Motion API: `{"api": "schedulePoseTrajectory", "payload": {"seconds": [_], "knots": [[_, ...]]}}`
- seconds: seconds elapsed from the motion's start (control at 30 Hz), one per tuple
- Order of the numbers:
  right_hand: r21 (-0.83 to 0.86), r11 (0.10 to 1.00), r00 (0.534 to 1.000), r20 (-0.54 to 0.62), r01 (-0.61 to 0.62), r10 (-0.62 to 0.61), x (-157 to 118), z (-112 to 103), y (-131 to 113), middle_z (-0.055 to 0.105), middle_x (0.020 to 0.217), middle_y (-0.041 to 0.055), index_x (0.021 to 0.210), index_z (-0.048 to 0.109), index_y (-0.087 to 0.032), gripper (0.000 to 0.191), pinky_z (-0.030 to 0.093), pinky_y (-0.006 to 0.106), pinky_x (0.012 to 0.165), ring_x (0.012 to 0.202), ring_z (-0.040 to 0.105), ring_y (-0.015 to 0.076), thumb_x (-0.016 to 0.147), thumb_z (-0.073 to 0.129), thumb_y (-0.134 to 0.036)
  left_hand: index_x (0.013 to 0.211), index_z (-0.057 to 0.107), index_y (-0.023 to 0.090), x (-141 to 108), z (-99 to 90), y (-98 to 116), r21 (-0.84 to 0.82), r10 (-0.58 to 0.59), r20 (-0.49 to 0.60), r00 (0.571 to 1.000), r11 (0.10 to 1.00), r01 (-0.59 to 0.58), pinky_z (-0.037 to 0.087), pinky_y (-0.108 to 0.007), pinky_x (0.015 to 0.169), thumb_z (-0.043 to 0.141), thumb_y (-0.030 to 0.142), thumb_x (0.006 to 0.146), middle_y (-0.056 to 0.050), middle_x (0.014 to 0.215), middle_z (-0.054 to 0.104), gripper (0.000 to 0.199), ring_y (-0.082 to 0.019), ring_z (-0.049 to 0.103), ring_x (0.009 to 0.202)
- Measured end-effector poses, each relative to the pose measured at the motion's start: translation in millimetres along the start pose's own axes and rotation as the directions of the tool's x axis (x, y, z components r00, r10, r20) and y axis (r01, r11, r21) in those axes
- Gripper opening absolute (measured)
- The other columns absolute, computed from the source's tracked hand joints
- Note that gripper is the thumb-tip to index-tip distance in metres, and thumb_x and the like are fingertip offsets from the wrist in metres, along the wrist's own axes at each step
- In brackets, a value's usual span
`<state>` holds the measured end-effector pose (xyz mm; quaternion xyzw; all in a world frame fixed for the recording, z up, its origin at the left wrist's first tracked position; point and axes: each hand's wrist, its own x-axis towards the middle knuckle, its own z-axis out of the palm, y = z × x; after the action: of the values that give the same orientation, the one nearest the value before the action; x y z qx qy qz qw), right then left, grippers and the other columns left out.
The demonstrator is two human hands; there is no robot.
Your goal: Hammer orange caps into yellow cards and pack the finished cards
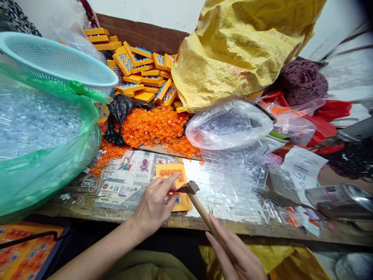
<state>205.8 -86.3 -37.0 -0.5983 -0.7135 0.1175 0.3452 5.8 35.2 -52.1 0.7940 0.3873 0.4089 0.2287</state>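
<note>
Our left hand (154, 200) reaches onto a yellow-orange block (184, 204), its index finger stretched across the top and its thumb spread below near the lower part; we cannot tell whether the fingers pinch anything. Our right hand (237, 251) grips the wooden handle of a hammer (204, 213) between thumb and fingers, and the dark metal head slants over the block's right side, close to the left fingertips. We see round orange pieces set in rows on the block, with some blue showing near its bottom. It lies flat near the front edge of a worn wooden table (186, 222), just right of a printed sheet (116, 192).

Behind the block, we find a large pile of orange rings (154, 122), with a knotted black bag (119, 116) at its left. Farther back, many similar yellow-orange blocks (135, 87) are heaped against the wall, beside a big crumpled yellow sack (227, 66). On our left, an open green bag (67, 165) is full of clear plastic pieces, and a light blue basket (70, 64) sits behind it. On our right, a whitish bag (260, 130) holds more clear pieces, near a paper (303, 173) with handwriting.
</note>
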Motion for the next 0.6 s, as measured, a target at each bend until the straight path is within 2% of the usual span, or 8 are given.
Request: {"api": "schedulePoseTrajectory", "payload": {"seconds": [0.13, 0.27, 0.37, 0.4, 0.43, 0.5, 0.57, 0.6], "knots": [[-0.001, 1.000, 0.998, -0.061, -0.002, 0.002, 2, -3, -3, 0.069, 0.116, -0.0007, 0.138, 0.044, -0.035, 0.062, 0.056, 0.018, 0.079, 0.095, 0.070, 0.0183, 0.083, 0.057, -0.010, 0.132, 0.043, 0.020, 1, 0.0, -1, -0.018, -0.026, 0.027, 0.999, 0.999, 0.027, 0.053, -0.034, 0.077, 0.056, 0.009, 0.082, -0.003, 0.085, 0.068, 0.053, -0.018, 0.062, 0.082], [0.000, 1.000, 0.999, 0.053, 0.009, -0.009, 2, -5, 1, 0.070, 0.114, 0.0017, 0.137, 0.046, -0.031, 0.060, 0.057, 0.016, 0.074, 0.096, 0.070, 0.0191, 0.082, 0.059, -0.012, 0.129, 0.046, 0.018, 0, -0.1, 2, -0.062, -0.111, 0.036, 0.993, 0.992, 0.113, 0.053, -0.034, 0.080, 0.058, 0.006, 0.078, -0.004, 0.086, 0.069, 0.053, -0.019, 0.064, 0.085], [0.097, 0.985, 0.990, 0.006, -0.142, 0.142, 1, 1, 2, 0.071, 0.112, 0.0015, 0.125, 0.060, -0.030, 0.045, 0.056, 0.020, 0.081, 0.096, 0.070, 0.0202, 0.082, 0.061, -0.019, 0.124, 0.051, 0.015, 5, -5.4, 4, -0.107, -0.182, 0.076, 0.980, 0.976, 0.189, 0.054, -0.033, 0.080, 0.061, 0.010, 0.076, -0.004, 0.086, 0.070, 0.050, -0.018, 0.065, 0.084], [0.146, 0.961, 0.969, -0.037, -0.235, 0.243, 2, 4, 2, 0.071, 0.111, 0.0017, 0.119, 0.066, -0.029, 0.038, 0.055, 0.022, 0.083, 0.096, 0.070, 0.0209, 0.081, 0.064, -0.023, 0.121, 0.054, 0.015, 10, -8.9, 3, -0.113, -0.203, 0.091, 0.975, 0.971, 0.213, 0.054, -0.033, 0.080, 0.063, 0.013, 0.075, -0.004, 0.085, 0.070, 0.047, -0.018, 0.066, 0.082], [0.206, 0.919, 0.929, -0.091, -0.335, 0.359, 5, 8, 1, 0.071, 0.110, 0.0022, 0.113, 0.069, -0.027, 0.034, 0.056, 0.023, 0.083, 0.096, 0.070, 0.0214, 0.079, 0.066, -0.028, 0.118, 0.057, 0.014, 17, -13.0, 0, -0.109, -0.221, 0.091, 0.971, 0.967, 0.230, 0.054, -0.033, 0.080, 0.065, 0.017, 0.074, -0.004, 0.085, 0.071, 0.044, -0.018, 0.066, 0.081], [0.363, 0.785, 0.799, -0.152, -0.502, 0.581, 14, 16, -2, 0.073, 0.102, 0.0038, 0.111, 0.070, -0.024, 0.038, 0.058, 0.022, 0.070, 0.084, 0.071, 0.0200, 0.076, 0.070, -0.037, 0.109, 0.063, 0.013, 37, -21.9, -12, -0.035, -0.233, 0.042, 0.971, 0.971, 0.235, 0.054, -0.033, 0.081, 0.063, 0.021, 0.077, -0.006, 0.090, 0.071, 0.033, -0.018, 0.066, 0.084], [0.534, 0.626, 0.691, -0.103, -0.568, 0.715, 27, 23, -3, 0.072, 0.078, 0.0020, 0.122, 0.063, -0.020, 0.053, 0.052, 0.019, 0.047, 0.057, 0.064, 0.0132, 0.074, 0.071, -0.041, 0.102, 0.067, 0.013, 62, -29.0, -30, 0.133, -0.211, -0.034, 0.977, 0.968, 0.214, 0.052, -0.033, 0.086, 0.054, 0.018, 0.082, -0.010, 0.101, 0.070, 0.024, -0.020, 0.064, 0.094], [0.600, 0.557, 0.666, -0.054, -0.574, 0.744, 33, 26, -3, 0.067, 0.066, -0.0010, 0.128, 0.058, -0.019, 0.061, 0.045, 0.018, 0.039, 0.046, 0.055, 0.0095, 0.073, 0.072, -0.042, 0.099, 0.068, 0.012, 75, -30.9, -40, 0.244, -0.219, -0.053, 0.974, 0.943, 0.225, 0.050, -0.034, 0.089, 0.051, 0.017, 0.083, -0.010, 0.102, 0.070, 0.023, -0.021, 0.063, 0.096]]}}
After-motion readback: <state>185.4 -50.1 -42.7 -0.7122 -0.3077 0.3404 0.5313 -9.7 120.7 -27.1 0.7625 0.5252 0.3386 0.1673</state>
